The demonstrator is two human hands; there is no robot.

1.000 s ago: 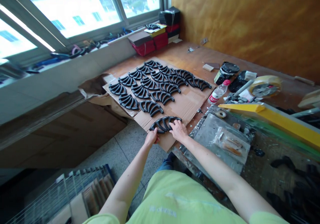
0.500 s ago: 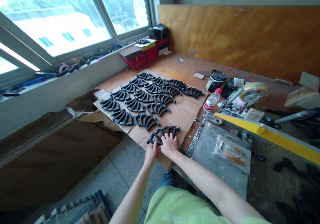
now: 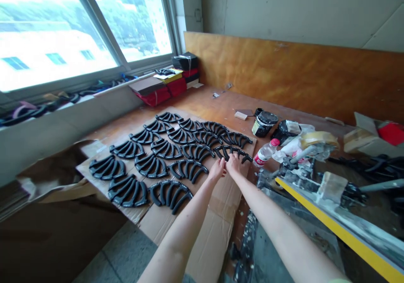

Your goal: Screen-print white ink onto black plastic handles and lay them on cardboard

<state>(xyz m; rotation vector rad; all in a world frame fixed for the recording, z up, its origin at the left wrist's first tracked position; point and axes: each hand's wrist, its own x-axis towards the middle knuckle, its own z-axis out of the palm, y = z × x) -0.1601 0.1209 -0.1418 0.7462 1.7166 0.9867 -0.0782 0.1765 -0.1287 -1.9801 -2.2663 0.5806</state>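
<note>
Both my hands meet at one fan-shaped set of black curved plastic pieces [image 3: 232, 151] at the right end of the middle row. My left hand [image 3: 217, 169] pinches the set's near edge with fingers closed. My right hand [image 3: 234, 165] presses beside it, fingers curled on the same set. Several more such sets [image 3: 151, 165] lie in rows on a flat sheet of cardboard [image 3: 214, 220] that overhangs the wooden bench.
A clear bottle with a red cap [image 3: 265, 153] lies just right of my hands, with a black tub [image 3: 264, 123] and a tape roll [image 3: 318, 138] behind it. A yellow bar [image 3: 331, 228] crosses the right foreground. Red boxes [image 3: 164, 93] sit by the window.
My hands have carried the set from the near edge of the cardboard forward and right, to the end of a row. The camera has tilted up and moved closer.
</note>
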